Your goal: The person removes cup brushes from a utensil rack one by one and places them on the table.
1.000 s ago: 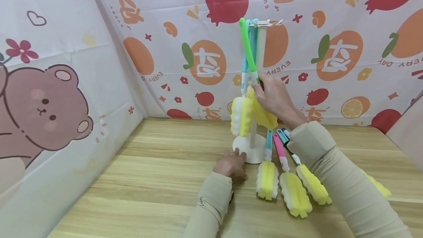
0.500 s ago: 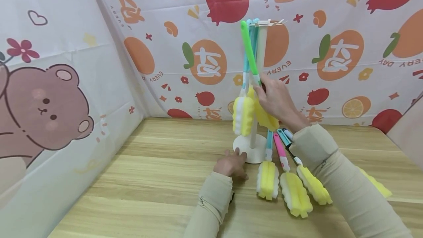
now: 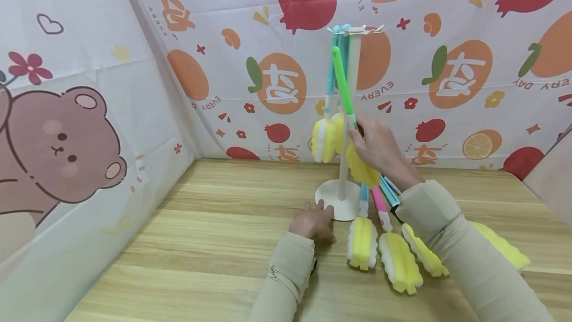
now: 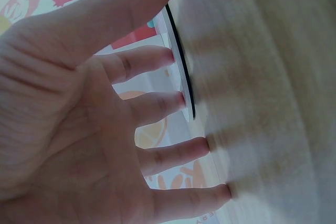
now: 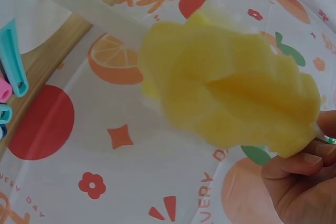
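My right hand (image 3: 380, 145) grips a green-handled sponge brush (image 3: 341, 81) at the lower handle, close to its yellow sponge head (image 5: 231, 87), with the handle end pointing up. The brush is in front of a white stand (image 3: 351, 78) with a ring of hooks on top. Brushes with blue handles (image 3: 331, 71) hang from the hooks on its left side, and their yellow-and-white sponge heads (image 3: 323, 140) hang beside the pole. My left hand (image 3: 311, 223) has its fingers spread, with some fingertips on the rim of the stand's round base (image 4: 181, 72) and others on the table.
Several sponge brushes lie right of the base: one blue-handled (image 3: 362, 242), one pink-handled (image 3: 399, 262), others (image 3: 424, 250) partly under my right arm. Another yellow sponge head (image 3: 502, 247) shows beyond the sleeve. Printed cloth (image 3: 214, 128) stands behind the wooden table (image 3: 201, 242).
My right hand has come down and slightly right with the green-handled brush, its handle end now below the hooks. The hanging sponge heads have shifted up and slightly left. My left hand stays put.
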`<state>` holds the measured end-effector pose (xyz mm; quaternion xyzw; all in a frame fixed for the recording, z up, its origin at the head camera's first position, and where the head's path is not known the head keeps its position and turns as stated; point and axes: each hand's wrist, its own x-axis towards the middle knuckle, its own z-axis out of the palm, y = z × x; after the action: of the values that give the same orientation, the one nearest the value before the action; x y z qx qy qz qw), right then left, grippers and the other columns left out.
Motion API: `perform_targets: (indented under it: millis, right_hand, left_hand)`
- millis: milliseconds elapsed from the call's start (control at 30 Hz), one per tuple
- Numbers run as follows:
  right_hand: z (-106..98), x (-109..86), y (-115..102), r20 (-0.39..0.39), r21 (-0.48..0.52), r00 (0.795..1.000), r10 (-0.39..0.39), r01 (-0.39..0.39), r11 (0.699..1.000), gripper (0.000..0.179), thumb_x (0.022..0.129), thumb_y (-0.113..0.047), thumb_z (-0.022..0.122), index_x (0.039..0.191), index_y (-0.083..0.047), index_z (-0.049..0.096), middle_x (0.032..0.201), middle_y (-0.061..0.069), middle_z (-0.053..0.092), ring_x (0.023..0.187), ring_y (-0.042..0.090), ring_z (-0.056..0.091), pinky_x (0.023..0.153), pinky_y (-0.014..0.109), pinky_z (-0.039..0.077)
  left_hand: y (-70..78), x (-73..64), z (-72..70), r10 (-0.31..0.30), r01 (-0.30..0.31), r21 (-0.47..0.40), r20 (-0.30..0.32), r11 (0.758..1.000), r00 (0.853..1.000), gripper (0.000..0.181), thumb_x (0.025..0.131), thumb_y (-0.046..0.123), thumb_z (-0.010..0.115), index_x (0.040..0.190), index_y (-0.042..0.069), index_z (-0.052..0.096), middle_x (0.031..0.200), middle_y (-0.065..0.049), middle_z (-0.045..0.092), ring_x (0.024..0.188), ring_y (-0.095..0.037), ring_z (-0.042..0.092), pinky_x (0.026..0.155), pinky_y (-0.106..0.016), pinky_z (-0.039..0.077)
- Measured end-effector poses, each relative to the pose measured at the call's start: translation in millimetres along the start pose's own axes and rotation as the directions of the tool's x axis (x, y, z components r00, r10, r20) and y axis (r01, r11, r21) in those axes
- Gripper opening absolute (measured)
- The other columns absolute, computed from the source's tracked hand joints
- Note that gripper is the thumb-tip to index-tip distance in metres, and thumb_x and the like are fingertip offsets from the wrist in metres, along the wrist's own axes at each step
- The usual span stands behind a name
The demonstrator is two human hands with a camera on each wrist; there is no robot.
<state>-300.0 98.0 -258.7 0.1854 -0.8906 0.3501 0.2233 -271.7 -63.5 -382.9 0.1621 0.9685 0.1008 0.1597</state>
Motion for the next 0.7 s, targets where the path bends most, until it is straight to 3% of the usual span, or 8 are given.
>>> perform_targets:
  millis: [333,533,700]
  right_hand:
    - [-0.7,-6.9,9.2,0.025,0.010,0.999,0.033,-0.033,0.999,0.020,0.104,-0.010,0.055,0.116,0.005,0.060,0.093,0.018,0.062,0.077,0.032,0.061,0.075,0.045,0.058]
    - [-0.4,-8.8,15.1,0.032,-0.013,0.999,0.038,-0.038,0.999,0.017,0.105,-0.009,0.053,0.109,0.006,0.059,0.086,0.018,0.058,0.076,0.033,0.057,0.069,0.042,0.052]
    - [-0.6,-11.8,18.1,0.031,-0.010,0.997,0.064,-0.064,0.998,0.019,0.105,-0.011,0.054,0.112,0.006,0.059,0.087,0.018,0.058,0.078,0.033,0.056,0.071,0.042,0.050]
  left_hand:
    - [0.2,0.7,-0.9,-0.001,0.000,0.011,0.009,1.000,1.000,0.056,0.087,0.033,0.082,0.132,0.011,0.056,0.161,-0.015,0.034,0.140,-0.044,0.033,0.095,-0.060,0.047]
    - [0.0,1.0,-0.1,-0.001,0.001,0.014,0.004,1.000,1.000,0.056,0.086,0.033,0.082,0.131,0.011,0.056,0.160,-0.016,0.035,0.140,-0.044,0.034,0.095,-0.060,0.046]
    - [0.3,0.5,-0.4,-0.002,0.002,0.008,0.010,1.000,1.000,0.055,0.087,0.032,0.082,0.131,0.011,0.056,0.161,-0.016,0.034,0.141,-0.044,0.033,0.096,-0.060,0.046]
